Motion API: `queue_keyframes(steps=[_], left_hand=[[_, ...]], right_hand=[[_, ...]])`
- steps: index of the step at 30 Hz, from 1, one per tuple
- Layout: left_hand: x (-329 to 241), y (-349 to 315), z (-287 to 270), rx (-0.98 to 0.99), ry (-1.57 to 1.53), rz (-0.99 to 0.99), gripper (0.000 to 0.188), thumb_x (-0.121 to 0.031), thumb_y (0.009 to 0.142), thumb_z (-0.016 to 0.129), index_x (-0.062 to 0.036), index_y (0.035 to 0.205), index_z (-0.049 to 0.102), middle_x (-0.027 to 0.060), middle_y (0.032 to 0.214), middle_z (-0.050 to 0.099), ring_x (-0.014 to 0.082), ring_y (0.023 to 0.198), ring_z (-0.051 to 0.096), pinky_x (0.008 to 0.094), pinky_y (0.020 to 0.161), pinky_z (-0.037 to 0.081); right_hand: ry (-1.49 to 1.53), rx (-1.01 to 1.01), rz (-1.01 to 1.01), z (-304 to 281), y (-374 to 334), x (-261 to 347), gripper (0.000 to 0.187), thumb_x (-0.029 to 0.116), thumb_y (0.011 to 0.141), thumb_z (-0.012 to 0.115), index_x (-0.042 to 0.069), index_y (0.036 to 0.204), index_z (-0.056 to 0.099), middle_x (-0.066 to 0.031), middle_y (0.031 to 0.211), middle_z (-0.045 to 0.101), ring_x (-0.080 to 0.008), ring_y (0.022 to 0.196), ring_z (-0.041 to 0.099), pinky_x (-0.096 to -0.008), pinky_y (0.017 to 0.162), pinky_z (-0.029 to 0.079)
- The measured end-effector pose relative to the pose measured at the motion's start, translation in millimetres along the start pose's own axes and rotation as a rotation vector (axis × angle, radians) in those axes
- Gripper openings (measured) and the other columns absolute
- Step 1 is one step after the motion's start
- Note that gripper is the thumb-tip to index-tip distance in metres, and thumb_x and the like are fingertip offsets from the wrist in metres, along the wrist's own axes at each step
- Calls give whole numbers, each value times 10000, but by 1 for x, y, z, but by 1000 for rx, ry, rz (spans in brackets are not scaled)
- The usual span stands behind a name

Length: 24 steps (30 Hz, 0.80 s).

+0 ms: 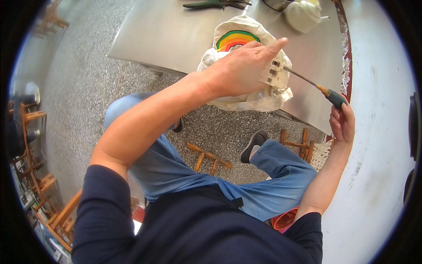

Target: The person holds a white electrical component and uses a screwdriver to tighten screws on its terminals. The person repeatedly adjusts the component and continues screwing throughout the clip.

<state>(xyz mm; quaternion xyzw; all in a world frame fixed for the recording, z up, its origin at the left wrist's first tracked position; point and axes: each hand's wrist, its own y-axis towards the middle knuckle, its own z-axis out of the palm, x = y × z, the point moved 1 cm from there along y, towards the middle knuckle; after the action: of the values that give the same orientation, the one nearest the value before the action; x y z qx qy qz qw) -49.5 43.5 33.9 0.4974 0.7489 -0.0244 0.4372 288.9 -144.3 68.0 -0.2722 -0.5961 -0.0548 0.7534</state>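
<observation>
My right hand [343, 121] is closed around the handle of a screwdriver [336, 99], which is dark green with a yellow collar. Its long metal shaft slants up and left, and the tip meets or nearly meets a cream plastic block [276, 74] with small dark slots, which looks like an electrical part. My left hand [241, 68] grips that block from the left, thumb stretched along its top; the fingers underneath are hidden. Beneath the block and hand lies a crumpled cream cloth bag [279, 103] with a rainbow print [239, 38], at the table's near edge.
The metal table [162, 33] carries green-handled pliers [215, 4] and a white teapot [303, 16] at its far side. A white wall [373, 132] stands close on my right. Below are a wooden stool [206, 158] and a red bucket [285, 218]; wooden chairs [33, 154] line the left.
</observation>
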Motion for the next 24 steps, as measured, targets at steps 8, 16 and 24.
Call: queue_keyframes(steps=[8,16,24], left_hand=[[0,1,-1,8,-2,-12,1023,-115,763,825,-36,1603,246,193,1239,652,359,1234,578,458,1080,463],[4,0,-2,6,1,25,1020,-130,774,826,-30,1603,242,172,1250,650,351,1232,582,454,1075,463],[4,-1,-1,-12,-17,41,1039,-122,763,838,-30,1607,240,168,1231,655,347,1212,589,445,1074,462]], right_hand=[[-89,55,0,2,13,-4,544,470,1077,492,13,1364,559,-96,1018,669,-92,733,581,-203,499,387],[-50,85,-175,23,6,1,616,342,1038,568,17,1537,407,-96,1260,630,-121,1015,583,-238,659,429],[-184,-64,-50,8,15,-1,510,276,1057,568,-10,1469,474,-72,1078,672,-105,823,584,-208,570,397]])
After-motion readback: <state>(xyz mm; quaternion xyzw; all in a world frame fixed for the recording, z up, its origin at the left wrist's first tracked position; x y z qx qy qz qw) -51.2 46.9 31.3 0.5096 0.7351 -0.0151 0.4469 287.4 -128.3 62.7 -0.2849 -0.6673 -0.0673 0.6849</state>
